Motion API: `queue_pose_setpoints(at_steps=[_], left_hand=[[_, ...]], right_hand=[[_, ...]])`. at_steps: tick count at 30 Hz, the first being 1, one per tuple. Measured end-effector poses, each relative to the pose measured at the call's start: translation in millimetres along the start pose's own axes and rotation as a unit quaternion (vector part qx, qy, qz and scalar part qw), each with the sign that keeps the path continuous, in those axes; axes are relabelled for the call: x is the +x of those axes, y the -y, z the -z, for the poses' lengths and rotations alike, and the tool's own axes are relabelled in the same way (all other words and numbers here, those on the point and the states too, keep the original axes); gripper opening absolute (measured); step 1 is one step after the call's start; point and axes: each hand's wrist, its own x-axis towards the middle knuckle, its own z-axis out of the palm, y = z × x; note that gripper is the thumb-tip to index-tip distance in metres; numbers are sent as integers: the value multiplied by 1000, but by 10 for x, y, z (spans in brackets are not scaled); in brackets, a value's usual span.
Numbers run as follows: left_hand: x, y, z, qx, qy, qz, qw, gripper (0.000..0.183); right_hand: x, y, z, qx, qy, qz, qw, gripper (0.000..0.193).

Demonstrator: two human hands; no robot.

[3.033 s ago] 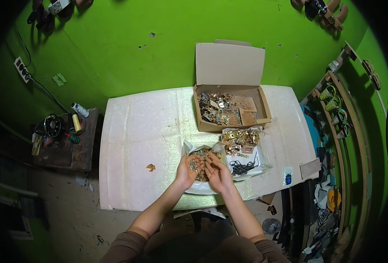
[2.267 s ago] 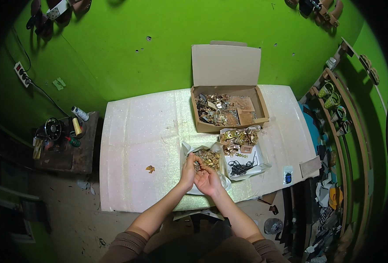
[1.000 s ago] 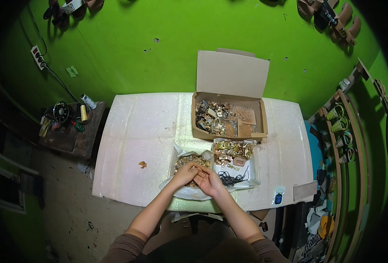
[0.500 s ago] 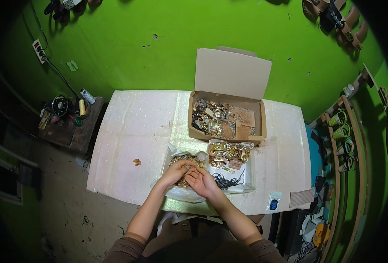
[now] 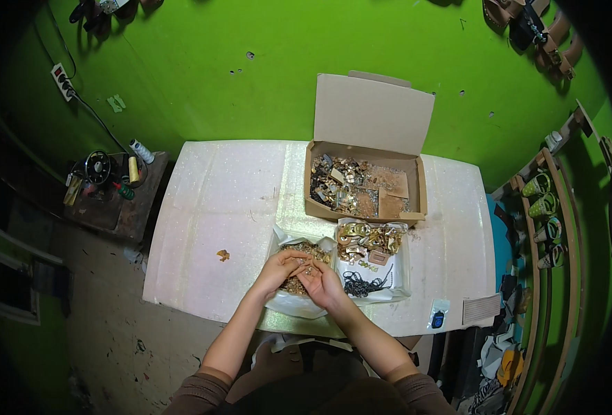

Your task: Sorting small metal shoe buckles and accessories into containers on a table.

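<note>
Over a white-lined tray point(image 5: 303, 308) of small brown and gold bits point(image 5: 297, 285), both hands meet at the fingertips. My left hand point(image 5: 275, 272) is bent inward, its fingers closed together toward the other palm. What they pinch, if anything, is too small to make out. My right hand point(image 5: 325, 285) lies palm up with fingers extended and loosely cupped; I cannot tell whether tiny bits rest in it. Beside them, a white tray point(image 5: 397, 280) contains gold buckles and metal fittings point(image 5: 367, 238) and a black beaded chain point(image 5: 362, 283).
Behind the trays stands an open cardboard box point(image 5: 419, 181) of mixed metal fittings. A brown scrap point(image 5: 223, 256) lies at left on the pale table point(image 5: 209, 207). A small clear packet point(image 5: 439, 315) and a striped card point(image 5: 481, 310) lie near the right edge. Sandals hang on a rack point(image 5: 570, 277).
The whole view has shifted slightly, so the table and boxes appear further right. My hands stay together over the same tray, with only small finger movement.
</note>
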Motion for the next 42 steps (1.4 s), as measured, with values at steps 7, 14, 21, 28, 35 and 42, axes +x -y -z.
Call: queue_pose_setpoints(at_steps=[7, 14, 21, 28, 35, 42], left_hand=[[-73, -2, 127, -149, -40, 52, 987, 22], [-44, 61, 251, -235, -9, 60, 970, 27], [-53, 38, 227, 302, 25, -120, 945, 35], [-106, -44, 231, 425, 77, -195, 880, 36], [-42, 99, 373, -7, 74, 15, 997, 32], [-81, 58, 379, -88, 38, 40, 995, 31]], right_hand=[[-46, 119, -105, -114, 51, 130, 984, 31], [-154, 68, -204, -324, 90, 198, 921, 34], [-12, -194, -59, -19, 36, 85, 996, 32], [54, -328, 22, 87, 5, 59, 994, 24], [-95, -225, -89, 46, -24, 96, 994, 32], [-286, -88, -183, -176, 24, 187, 966, 42]])
